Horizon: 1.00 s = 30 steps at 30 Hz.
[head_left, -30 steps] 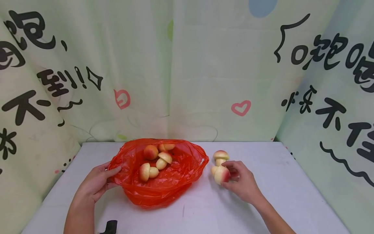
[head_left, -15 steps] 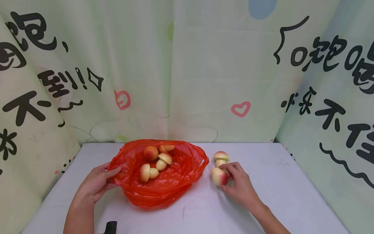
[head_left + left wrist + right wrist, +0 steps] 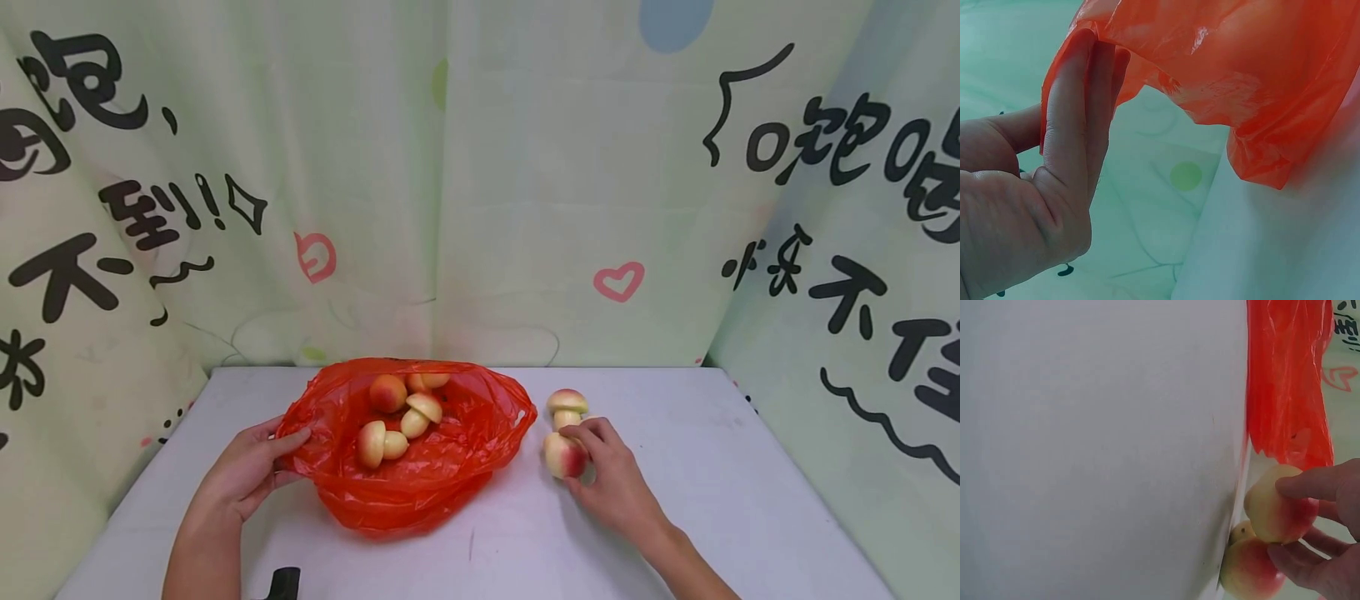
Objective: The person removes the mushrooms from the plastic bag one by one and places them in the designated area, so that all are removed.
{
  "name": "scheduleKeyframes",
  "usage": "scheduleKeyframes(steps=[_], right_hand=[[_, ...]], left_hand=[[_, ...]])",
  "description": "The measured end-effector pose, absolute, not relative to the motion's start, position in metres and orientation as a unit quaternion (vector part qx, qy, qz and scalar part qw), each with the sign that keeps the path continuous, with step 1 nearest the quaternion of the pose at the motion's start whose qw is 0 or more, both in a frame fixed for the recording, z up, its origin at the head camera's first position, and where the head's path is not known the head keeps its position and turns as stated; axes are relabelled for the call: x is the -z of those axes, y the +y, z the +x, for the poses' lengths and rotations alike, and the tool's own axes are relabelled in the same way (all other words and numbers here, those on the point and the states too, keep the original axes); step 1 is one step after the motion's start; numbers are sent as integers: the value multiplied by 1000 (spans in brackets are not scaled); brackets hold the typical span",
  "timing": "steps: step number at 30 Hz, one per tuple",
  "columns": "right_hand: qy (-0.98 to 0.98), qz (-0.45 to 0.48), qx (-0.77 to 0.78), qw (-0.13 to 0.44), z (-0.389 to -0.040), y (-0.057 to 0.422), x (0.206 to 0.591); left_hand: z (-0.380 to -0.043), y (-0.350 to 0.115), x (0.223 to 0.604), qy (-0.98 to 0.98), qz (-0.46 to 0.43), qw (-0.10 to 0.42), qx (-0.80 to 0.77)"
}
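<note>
A red plastic bag (image 3: 465,437) lies on the table with its mouth spread, several mushrooms (image 3: 371,443) inside. My left hand (image 3: 251,462) pinches the bag's left rim, thumb inside; in the left wrist view its straight fingers (image 3: 1069,119) lie along the outer plastic. To the right of the bag, my right hand (image 3: 611,471) holds a pale mushroom with a red blush (image 3: 562,456) between thumb and fingers. Its rounded cap faces the head camera. Just behind it stands another mushroom (image 3: 567,403), cap up; in the right wrist view a second red-blushed cap (image 3: 1250,569) shows close to the held one.
A white table (image 3: 720,517) spreads under everything. A printed curtain (image 3: 525,167) encloses its back and sides. A small black object (image 3: 285,582) shows at the bottom edge near my left forearm.
My right hand has shifted slightly and turned the mushroom, so its stem no longer shows and the rounded cap does. The left hand and bag stay in place.
</note>
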State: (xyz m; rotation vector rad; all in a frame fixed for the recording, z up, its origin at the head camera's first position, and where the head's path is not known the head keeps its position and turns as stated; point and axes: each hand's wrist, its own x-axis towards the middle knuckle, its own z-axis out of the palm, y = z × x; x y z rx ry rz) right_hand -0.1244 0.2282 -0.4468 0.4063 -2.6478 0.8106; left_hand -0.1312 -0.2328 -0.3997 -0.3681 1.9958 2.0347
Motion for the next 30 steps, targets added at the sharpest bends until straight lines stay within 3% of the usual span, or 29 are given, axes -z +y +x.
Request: scheduleKeyframes(steps=[9, 21, 30], right_hand=[[-950, 136, -240, 144, -125, 226, 448], [-945, 167, -189, 207, -121, 228, 450], [-950, 158, -190, 189, -119, 226, 446]], left_hand=[[-131, -234, 402, 690, -128, 131, -700], [-129, -232, 398, 692, -125, 128, -699], [-129, -231, 396, 691, -129, 131, -699]])
